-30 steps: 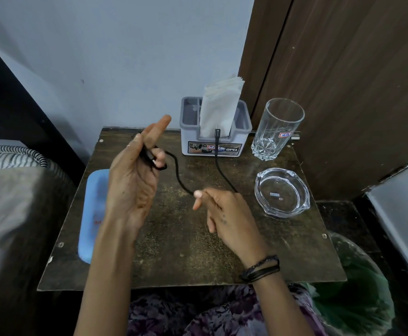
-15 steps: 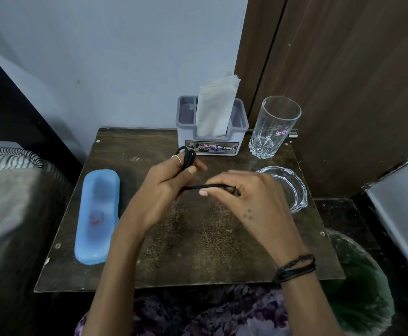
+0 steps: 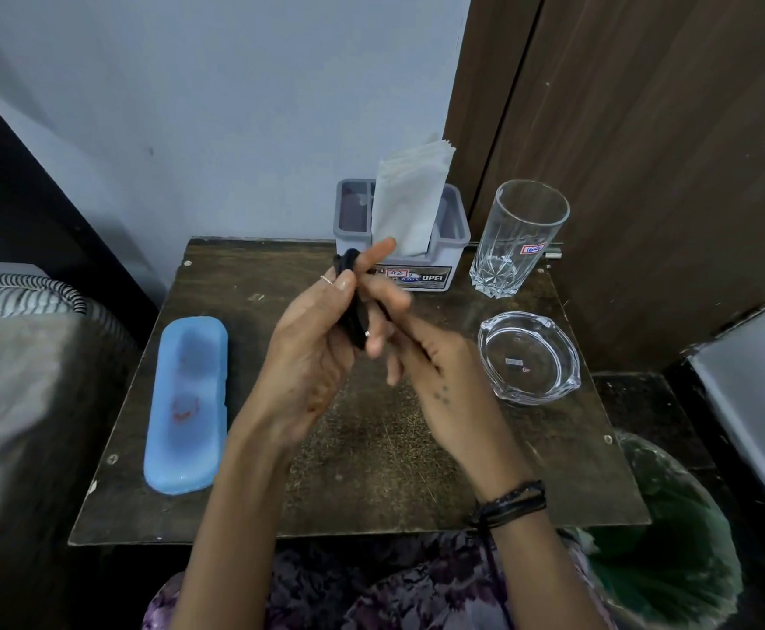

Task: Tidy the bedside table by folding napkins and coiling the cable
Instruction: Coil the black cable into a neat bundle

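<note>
Our fingers [image 3: 348,284] on the left hand [image 3: 312,356] curl around a black cable [image 3: 355,320], bunched into a small dark bundle that runs from the fingertips down across the palm; a short metal tip shows at its lower end. The thumb and forefinger pinch the top of the bundle, while one finger sticks out straight towards the wall. We wear a thin ring on that hand. Our right hand [image 3: 439,384] meets it from the other side, its fingers half bent and touching the bundle, though blur hides how firmly they grip. A dark band circles the right wrist.

Both hands hover above the middle of the brown table [image 3: 371,484]. On its left side lies a long blue case [image 3: 187,402], flat and closed. To the right sits a clear glass ashtray [image 3: 528,356]. Further back, near the wall, stands a grey holder [image 3: 453,229] with white napkins [image 3: 410,202] rising upright out of it. Just beside the holder, on the right, a tall drinking glass [image 3: 517,238] stands upright with a small red sticker.
</note>
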A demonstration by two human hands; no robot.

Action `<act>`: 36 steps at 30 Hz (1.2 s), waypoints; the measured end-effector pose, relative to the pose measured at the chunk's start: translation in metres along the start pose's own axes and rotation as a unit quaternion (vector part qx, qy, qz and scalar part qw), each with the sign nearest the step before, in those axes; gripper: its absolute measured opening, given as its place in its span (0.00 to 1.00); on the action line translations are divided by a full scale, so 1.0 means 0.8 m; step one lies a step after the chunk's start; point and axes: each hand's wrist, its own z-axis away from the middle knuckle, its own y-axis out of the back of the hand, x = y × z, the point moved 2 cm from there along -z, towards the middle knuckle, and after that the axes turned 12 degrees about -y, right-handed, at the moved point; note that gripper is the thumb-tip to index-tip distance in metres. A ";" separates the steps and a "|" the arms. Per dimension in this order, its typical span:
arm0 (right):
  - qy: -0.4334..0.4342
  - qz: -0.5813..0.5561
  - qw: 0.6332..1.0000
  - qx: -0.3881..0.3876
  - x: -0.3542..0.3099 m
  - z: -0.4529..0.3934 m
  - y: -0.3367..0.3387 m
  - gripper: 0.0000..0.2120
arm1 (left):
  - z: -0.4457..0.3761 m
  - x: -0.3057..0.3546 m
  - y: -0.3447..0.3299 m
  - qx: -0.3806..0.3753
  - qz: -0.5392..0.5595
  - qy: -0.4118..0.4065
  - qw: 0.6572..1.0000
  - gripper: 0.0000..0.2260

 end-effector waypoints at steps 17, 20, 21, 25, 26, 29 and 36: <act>0.056 -0.029 0.990 0.127 -0.012 0.001 0.041 0.06 | 0.008 0.010 0.019 -0.025 -0.342 0.103 0.934 0.21; 0.041 -0.096 0.988 0.113 -0.007 -0.002 0.031 0.07 | 0.009 0.013 0.009 -0.062 -0.199 0.096 0.973 0.15; 0.034 -0.112 0.988 0.103 -0.005 -0.003 0.025 0.08 | 0.008 0.012 0.007 -0.066 -0.167 0.087 0.980 0.12; 0.003 -0.084 0.995 0.062 0.001 -0.002 0.008 0.12 | 0.005 0.004 0.010 0.022 -0.101 0.009 0.995 0.08; -0.001 -0.056 0.997 0.051 0.003 -0.002 0.005 0.13 | 0.004 0.005 0.013 0.050 -0.085 -0.011 0.995 0.11; 0.011 0.038 0.999 0.010 -0.001 0.000 -0.002 0.13 | 0.002 0.007 0.020 0.075 -0.076 -0.042 0.993 0.13; 0.046 0.097 0.992 -0.059 -0.013 0.007 -0.007 0.12 | 0.003 -0.002 0.040 0.079 -0.380 -0.001 0.921 0.17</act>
